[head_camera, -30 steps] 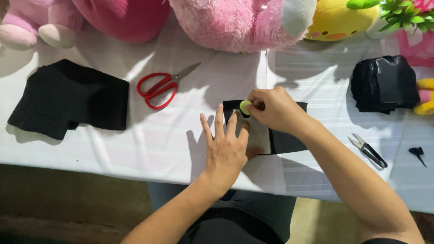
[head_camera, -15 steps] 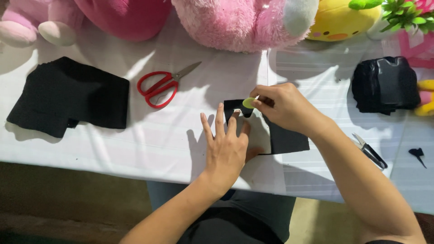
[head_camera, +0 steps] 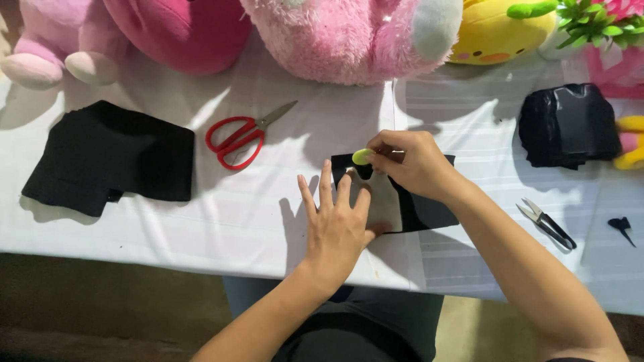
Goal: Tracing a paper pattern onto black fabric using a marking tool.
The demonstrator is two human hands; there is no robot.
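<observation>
My left hand (head_camera: 337,224) lies flat with fingers spread on a pale template piece (head_camera: 384,201) that rests on a small black fabric piece (head_camera: 429,208) near the table's front edge. My right hand (head_camera: 410,164) pinches a small yellow-green chalk piece (head_camera: 362,157) and touches it to the fabric's upper left corner, just above my left fingertips.
Red-handled scissors (head_camera: 238,137) lie left of my hands. A larger black fabric piece (head_camera: 111,157) lies at the far left. Folded black material (head_camera: 569,125) sits at the right, with small thread snips (head_camera: 547,223) and a tiny black scrap (head_camera: 621,224). Pink (head_camera: 349,33) and yellow (head_camera: 500,30) plush toys line the back.
My right hand with the chalk piece has shifted slightly up and left along the fabric's top edge. My left hand has stayed pressed on the template.
</observation>
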